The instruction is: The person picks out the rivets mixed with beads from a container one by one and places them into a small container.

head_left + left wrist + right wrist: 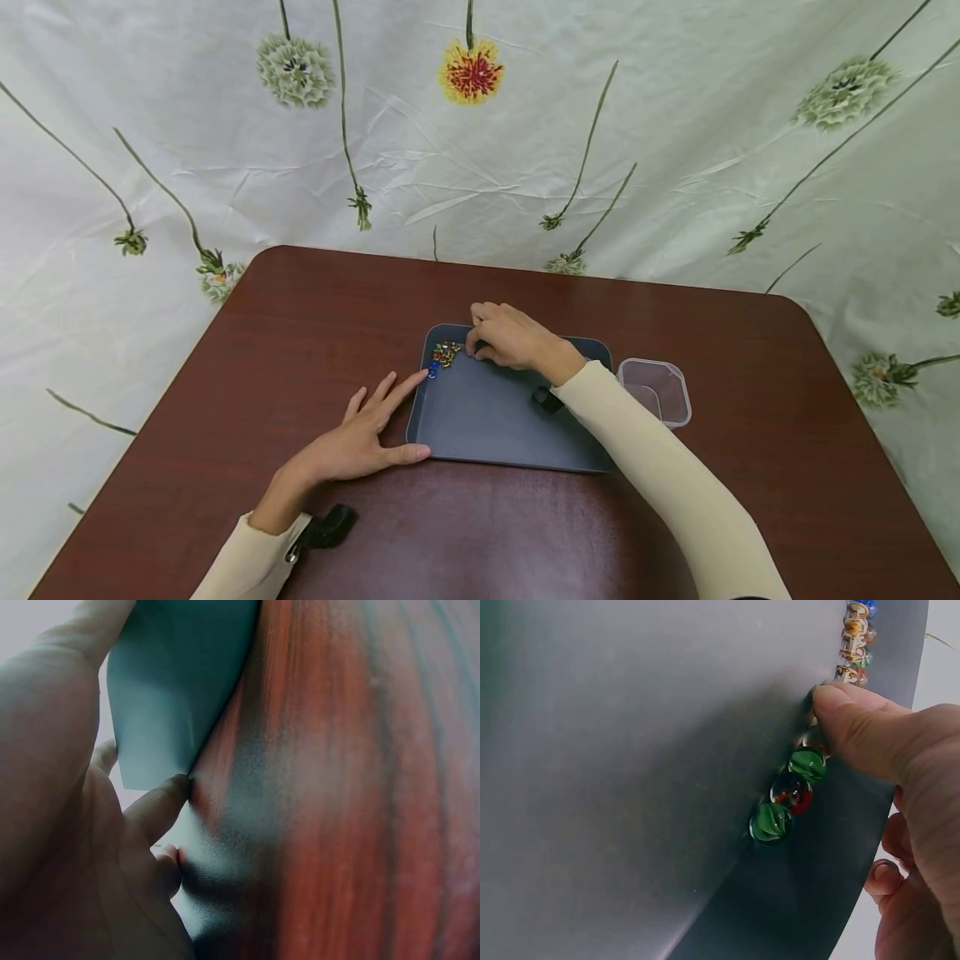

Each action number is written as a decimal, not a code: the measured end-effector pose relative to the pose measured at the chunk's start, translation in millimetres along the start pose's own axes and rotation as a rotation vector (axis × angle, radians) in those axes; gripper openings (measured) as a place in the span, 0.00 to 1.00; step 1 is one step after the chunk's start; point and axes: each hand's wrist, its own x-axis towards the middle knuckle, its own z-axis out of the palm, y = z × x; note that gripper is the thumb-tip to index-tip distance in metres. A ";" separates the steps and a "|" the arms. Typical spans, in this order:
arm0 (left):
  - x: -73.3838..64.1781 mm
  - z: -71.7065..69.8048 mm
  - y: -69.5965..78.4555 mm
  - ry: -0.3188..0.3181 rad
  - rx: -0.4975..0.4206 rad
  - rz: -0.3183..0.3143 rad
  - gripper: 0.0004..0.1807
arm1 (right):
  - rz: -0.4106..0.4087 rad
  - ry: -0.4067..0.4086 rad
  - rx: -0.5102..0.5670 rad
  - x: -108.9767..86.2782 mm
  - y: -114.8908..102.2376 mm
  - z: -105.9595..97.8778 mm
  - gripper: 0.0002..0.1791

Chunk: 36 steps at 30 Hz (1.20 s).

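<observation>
The grey tray (510, 425) lies on the table. At its left edge rests my left hand (352, 442), fingers spread and mostly straight, thumb at the near corner and a fingertip beside the blue pieces. My right hand (510, 337) is over the tray's far side, where its thumb and index finger pinch a dark glass marble (811, 701), largely hidden by the fingertips. Green marbles (771, 823) and a red-and-clear marble (791, 792) line the tray's wall below those fingers. A cluster of small shiny gold, clear and blue pieces (446, 354) fills the far left corner.
A clear plastic container (660, 392) stands just right of the tray, partly behind the right sleeve. The brown wooden table (337, 333) extends around both, and a white cloth with flower prints (412, 142) hangs behind it.
</observation>
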 end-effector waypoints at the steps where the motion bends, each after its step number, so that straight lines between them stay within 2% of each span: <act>1: -0.1 0.0 -0.2 0.001 0.001 0.000 0.52 | 0.000 0.000 -0.004 -0.2 -0.2 0.1 0.07; 14: 0.7 0.4 -0.5 -0.001 0.015 -0.008 0.52 | 0.010 -0.004 0.020 -2.0 -4.3 -4.0 0.08; 21: -0.3 0.0 1.5 -0.010 -0.002 -0.013 0.53 | 0.036 -0.019 0.073 -1.2 -6.9 -5.3 0.08; 31: -0.1 0.2 2.6 -0.011 -0.006 -0.013 0.53 | 0.057 -0.032 0.076 -7.2 -8.1 -16.6 0.08; 36: -0.3 0.7 2.1 -0.006 0.002 -0.013 0.52 | 0.070 -0.014 0.106 -11.8 -7.0 -21.3 0.07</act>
